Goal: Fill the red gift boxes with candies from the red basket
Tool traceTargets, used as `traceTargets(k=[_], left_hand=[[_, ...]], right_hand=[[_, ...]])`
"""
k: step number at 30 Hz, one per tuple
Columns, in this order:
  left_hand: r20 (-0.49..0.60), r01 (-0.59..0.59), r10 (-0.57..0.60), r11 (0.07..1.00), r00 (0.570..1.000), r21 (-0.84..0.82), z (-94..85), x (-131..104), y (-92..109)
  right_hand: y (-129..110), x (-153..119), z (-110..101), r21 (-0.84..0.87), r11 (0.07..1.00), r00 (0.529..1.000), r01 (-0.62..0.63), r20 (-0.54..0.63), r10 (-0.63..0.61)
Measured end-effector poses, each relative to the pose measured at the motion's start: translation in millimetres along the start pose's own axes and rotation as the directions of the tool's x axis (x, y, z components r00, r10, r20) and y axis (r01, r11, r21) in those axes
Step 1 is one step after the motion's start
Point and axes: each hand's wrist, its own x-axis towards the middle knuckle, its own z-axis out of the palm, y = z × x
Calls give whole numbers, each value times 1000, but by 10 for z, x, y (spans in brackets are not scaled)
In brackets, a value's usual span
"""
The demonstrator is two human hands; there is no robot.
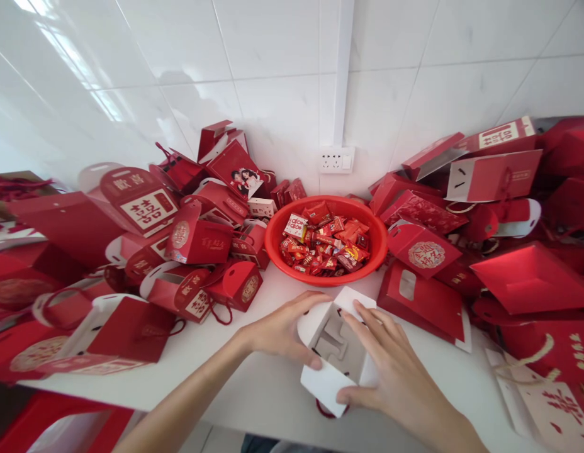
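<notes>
Between my hands, near the table's front edge, is a small paper gift box (326,382) with its white inside facing up and its flaps spread. Interlocked tabs show on its bottom, and a dark red cord hangs below the front flap. My left hand (283,328) grips the box's left side, thumb on the near edge. My right hand (389,362) holds the right side, fingers over the far rim and thumb on the front flap. Just beyond stands a red plastic basin (272,251) holding many red-wrapped candies (327,242).
Red gift boxes (197,233) are heaped on the left of the white table (254,402). More red boxes (424,248) and bags pile up on the right. Behind is a tiled wall (273,113) with a socket (336,160). A red stool (98,421) stands lower left.
</notes>
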Motion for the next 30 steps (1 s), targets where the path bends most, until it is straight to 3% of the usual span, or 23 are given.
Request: traceTargets(k=[5, 10, 14, 18, 21, 23, 25, 27, 28, 30], left_hand=[[-180, -5, 0, 1000, 984, -29, -51, 18, -69], [-334, 16, 4, 998, 943, 55, -78, -36, -189], [-342, -67, 124, 983, 932, 172, -149, -80, -181], [-332, -128, 223, 950, 916, 286, -307, -93, -44], [-404, -133, 289, 919, 868, 372, -503, -3, 99], [-412, -112, 296, 903, 862, 414, -655, 155, 173], [-326, -70, 221, 906, 919, 418, -795, 391, 202], [-114, 25, 28, 899, 993, 438, -896, 666, 185], [3, 91, -106, 862, 994, 498, -926, 800, 165], [65, 213, -326, 744, 943, 633, -943, 1026, 125]], right_hand=[[121, 143, 269, 56, 998, 982, 18, -189, -7], [145, 224, 376, 32, 987, 909, 159, -394, -134], [86, 182, 163, -21, 965, 801, 260, -554, -228], [62, 220, -165, 66, 940, 702, 335, -683, -203], [100, 417, -391, 186, 916, 681, 356, -723, -118], [146, 644, -510, 291, 881, 686, 372, -726, -50], [197, 930, -596, 381, 836, 705, 396, -709, -11], [247, 1242, -641, 491, 778, 736, 391, -674, 55], [271, 1393, -649, 556, 746, 768, 366, -633, 96], [320, 1659, -643, 628, 712, 806, 313, -572, 149]])
